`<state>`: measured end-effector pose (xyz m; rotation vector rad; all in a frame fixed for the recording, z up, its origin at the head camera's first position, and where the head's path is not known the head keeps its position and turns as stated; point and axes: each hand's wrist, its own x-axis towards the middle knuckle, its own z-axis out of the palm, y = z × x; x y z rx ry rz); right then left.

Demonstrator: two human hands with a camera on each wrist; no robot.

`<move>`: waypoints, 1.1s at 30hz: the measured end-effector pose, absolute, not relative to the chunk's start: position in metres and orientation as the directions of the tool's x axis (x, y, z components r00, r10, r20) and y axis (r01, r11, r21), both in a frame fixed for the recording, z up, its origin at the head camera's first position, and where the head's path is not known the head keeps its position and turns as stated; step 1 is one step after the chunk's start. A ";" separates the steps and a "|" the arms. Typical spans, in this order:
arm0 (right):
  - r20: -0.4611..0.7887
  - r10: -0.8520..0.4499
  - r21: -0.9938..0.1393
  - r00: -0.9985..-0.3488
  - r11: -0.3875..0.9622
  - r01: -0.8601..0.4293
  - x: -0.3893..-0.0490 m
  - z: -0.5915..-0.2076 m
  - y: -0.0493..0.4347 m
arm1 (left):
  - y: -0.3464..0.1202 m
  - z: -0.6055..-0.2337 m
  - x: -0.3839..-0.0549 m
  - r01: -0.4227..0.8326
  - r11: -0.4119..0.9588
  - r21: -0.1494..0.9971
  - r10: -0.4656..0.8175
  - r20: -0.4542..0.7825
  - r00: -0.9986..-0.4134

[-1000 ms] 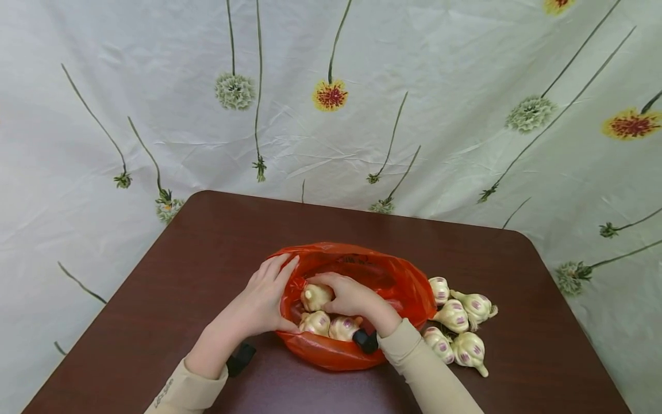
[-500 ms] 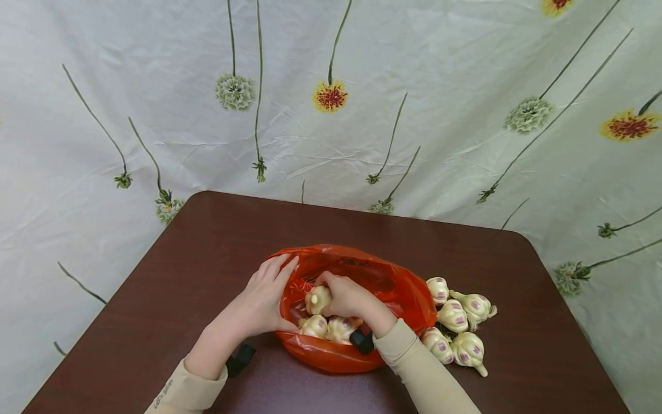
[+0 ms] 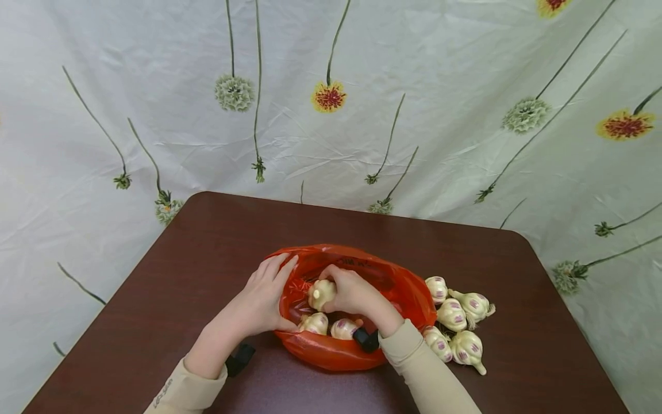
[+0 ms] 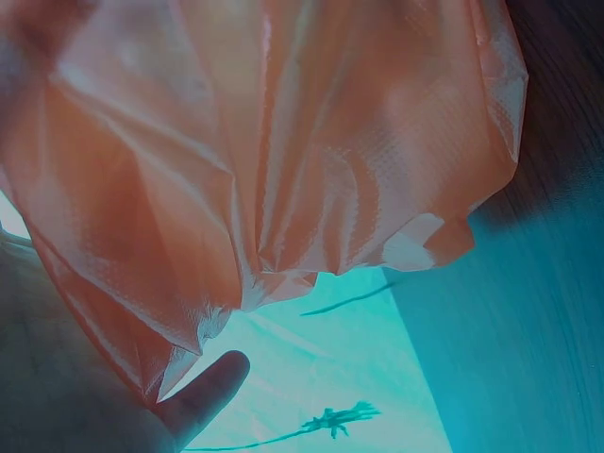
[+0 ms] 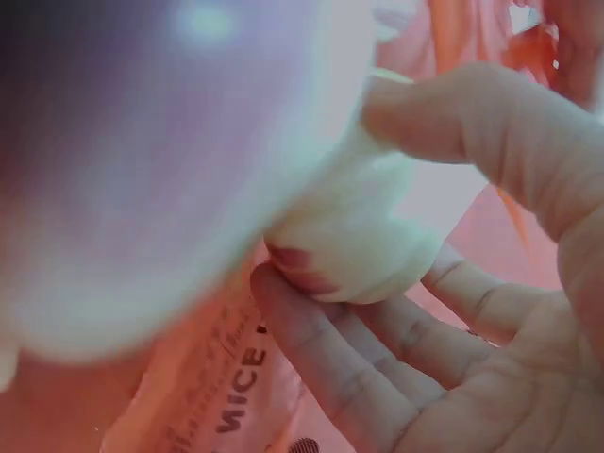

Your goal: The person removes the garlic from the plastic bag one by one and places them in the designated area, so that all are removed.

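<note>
A red plastic bag [image 3: 331, 357] lies on the table with its mouth spread wide. My left hand [image 3: 260, 302] touches its left rim, fingers apart and fairly straight, the thumb along the near edge. In the left wrist view the bag's wall [image 4: 311, 142] hangs in folds and one fingertip shows below it. Inside the bag, my right hand [image 3: 358, 292] grips a garlic bulb [image 3: 322, 295] between thumb and fingers. Beneath it sit a garlic bulb [image 3: 314, 324] and another garlic bulb [image 3: 343, 329]. A large blurred pale shape [image 5: 170, 179] covers much of the right wrist view.
Several garlic bulbs [image 3: 451, 314] are grouped on the table right of the bag. The dark brown table [image 3: 227, 241] has a flower-patterned white cloth [image 3: 289, 132] behind it. A black device [image 3: 366, 340] is at the right wrist.
My right hand has shifted slightly right with the garlic bulb, which now stands more apart from the bulbs below. The left hand stays at the rim.
</note>
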<state>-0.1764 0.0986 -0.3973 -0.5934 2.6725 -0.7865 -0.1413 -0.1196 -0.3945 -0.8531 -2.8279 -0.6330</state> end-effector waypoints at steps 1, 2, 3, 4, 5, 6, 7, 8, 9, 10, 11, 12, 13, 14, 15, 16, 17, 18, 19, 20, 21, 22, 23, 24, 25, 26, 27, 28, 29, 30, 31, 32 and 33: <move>-0.155 -0.462 -0.576 -0.873 0.760 -0.300 -0.176 -0.396 0.100 | -0.119 -0.394 -0.141 0.550 0.754 0.359 0.500 0.229 -0.835; -0.152 -0.460 -0.585 -0.875 0.755 -0.295 -0.176 -0.394 0.102 | -0.119 -0.394 -0.141 0.546 0.755 0.363 0.499 0.222 -0.837; -0.150 -0.457 -0.596 -0.877 0.749 -0.289 -0.176 -0.392 0.104 | -0.119 -0.393 -0.141 0.543 0.756 0.366 0.498 0.217 -0.840; -0.148 -0.453 -0.606 -0.879 0.744 -0.282 -0.176 -0.391 0.106 | -0.119 -0.393 -0.142 0.537 0.757 0.373 0.496 0.209 -0.843; -0.141 -0.450 -0.613 -0.882 0.739 -0.279 -0.176 -0.389 0.108 | -0.119 -0.392 -0.142 0.535 0.758 0.374 0.495 0.204 -0.845; -0.134 -0.446 -0.622 -0.885 0.733 -0.275 -0.176 -0.387 0.109 | -0.118 -0.392 -0.142 0.530 0.758 0.379 0.493 0.198 -0.847; -0.128 -0.443 -0.630 -0.887 0.727 -0.272 -0.176 -0.386 0.111 | -0.118 -0.392 -0.142 0.525 0.760 0.383 0.491 0.191 -0.850; -0.122 -0.441 -0.642 -0.889 0.718 -0.268 -0.176 -0.384 0.113 | -0.118 -0.391 -0.142 0.521 0.760 0.388 0.490 0.185 -0.852; -0.115 -0.439 -0.653 -0.891 0.709 -0.265 -0.176 -0.383 0.114 | -0.118 -0.391 -0.142 0.520 0.760 0.389 0.489 0.183 -0.853; -0.107 -0.437 -0.665 -0.893 0.699 -0.262 -0.176 -0.382 0.116 | -0.118 -0.391 -0.142 0.518 0.761 0.390 0.489 0.181 -0.853; -0.103 -0.435 -0.681 -0.895 0.686 -0.255 -0.176 -0.381 0.118 | -0.118 -0.391 -0.142 0.520 0.761 0.389 0.490 0.182 -0.853; -0.099 -0.434 -0.700 -0.895 0.670 -0.247 -0.176 -0.380 0.120 | -0.117 -0.391 -0.142 0.518 0.761 0.390 0.489 0.179 -0.854; -0.098 -0.434 -0.719 -0.896 0.653 -0.238 -0.176 -0.379 0.122 | -0.117 -0.391 -0.142 0.518 0.763 0.386 0.489 0.179 -0.854; -0.098 -0.431 -0.739 -0.897 0.636 -0.225 -0.176 -0.377 0.124 | -0.117 -0.391 -0.142 0.519 0.763 0.385 0.490 0.179 -0.853; -0.098 -0.430 -0.756 -0.898 0.619 -0.214 -0.175 -0.376 0.126 | -0.117 -0.391 -0.142 0.519 0.765 0.382 0.490 0.179 -0.853; -0.100 -0.429 -0.773 -0.898 0.601 -0.201 -0.174 -0.374 0.129 | -0.117 -0.391 -0.142 0.518 0.766 0.380 0.489 0.179 -0.854; -0.100 -0.430 -0.790 -0.897 0.583 -0.191 -0.172 -0.371 0.131 | -0.117 -0.391 -0.141 0.518 0.767 0.380 0.488 0.178 -0.854; -0.096 -0.432 -0.803 -0.897 0.566 -0.187 -0.171 -0.368 0.133 | -0.117 -0.391 -0.141 0.515 0.767 0.382 0.487 0.176 -0.856; -0.094 -0.430 -0.813 -0.898 0.554 -0.181 -0.169 -0.365 0.136 | -0.117 -0.391 -0.141 0.513 0.768 0.384 0.485 0.175 -0.857; -0.090 -0.429 -0.822 -0.899 0.541 -0.175 -0.166 -0.362 0.139 | -0.117 -0.391 -0.142 0.511 0.767 0.387 0.484 0.173 -0.858; -0.084 -0.427 -0.831 -0.900 0.529 -0.173 -0.164 -0.358 0.141 | -0.117 -0.391 -0.142 0.510 0.767 0.389 0.484 0.171 -0.858; -0.077 -0.423 -0.839 -0.903 0.516 -0.171 -0.162 -0.355 0.144 | -0.117 -0.391 -0.142 0.509 0.767 0.391 0.483 0.171 -0.859; -0.065 -0.418 -0.845 -0.906 0.505 -0.172 -0.159 -0.352 0.147 | -0.117 -0.391 -0.142 0.510 0.766 0.392 0.483 0.172 -0.858; -0.054 -0.409 -0.849 -0.911 0.498 -0.173 -0.156 -0.350 0.150 | -0.117 -0.391 -0.142 0.510 0.765 0.393 0.484 0.173 -0.858; -0.039 -0.398 -0.852 -0.916 0.492 -0.178 -0.153 -0.347 0.154 | -0.117 -0.392 -0.142 0.512 0.764 0.392 0.485 0.175 -0.857; -0.020 -0.389 -0.854 -0.921 0.486 -0.186 -0.150 -0.345 0.158 | -0.117 -0.392 -0.142 0.514 0.763 0.392 0.486 0.178 -0.856; 0.002 -0.379 -0.855 -0.925 0.480 -0.198 -0.146 -0.343 0.162 | -0.117 -0.392 -0.142 0.516 0.762 0.392 0.487 0.179 -0.855; 0.023 -0.367 -0.852 -0.930 0.479 -0.210 -0.143 -0.341 0.167 | -0.117 -0.392 -0.142 0.517 0.761 0.392 0.488 0.181 -0.854; 0.042 -0.354 -0.851 -0.934 0.477 -0.220 -0.139 -0.339 0.173 | -0.117 -0.392 -0.142 0.518 0.760 0.392 0.489 0.181 -0.853; 0.061 -0.341 -0.848 -0.938 0.478 -0.229 -0.135 -0.338 0.179 | -0.117 -0.392 -0.142 0.518 0.760 0.393 0.489 0.180 -0.854; 0.079 -0.327 -0.848 -0.942 0.475 -0.237 -0.131 -0.336 0.185 | -0.118 -0.392 -0.142 0.517 0.760 0.394 0.489 0.178 -0.854; 0.095 -0.312 -0.845 -0.945 0.477 -0.243 -0.127 -0.335 0.192 | -0.118 -0.392 -0.142 0.516 0.761 0.394 0.488 0.176 -0.855; 0.107 -0.297 -0.845 -0.949 0.477 -0.244 -0.123 -0.333 0.198 | -0.118 -0.392 -0.142 0.515 0.761 0.394 0.488 0.175 -0.855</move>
